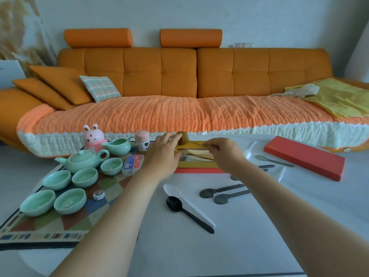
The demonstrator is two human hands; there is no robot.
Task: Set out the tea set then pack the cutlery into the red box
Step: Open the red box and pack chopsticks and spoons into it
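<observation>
Both hands are working over the red box (196,170) at the far edge of the table (259,226).
The right hand (224,153) is pinching the handle end of a gold spoon (184,139), which is lying parallel to that edge with its bowl pointing left. The left hand (161,154) is reaching the bowl end, but its grip cannot be determined.

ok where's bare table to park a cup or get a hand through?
Free: the near strip of white table between the forearms, this side of the black spoon; and the patch right of the right forearm, this side of the red lid. Crowded: the mat with the tea set, and the grey spoons in front of the red box.
</observation>
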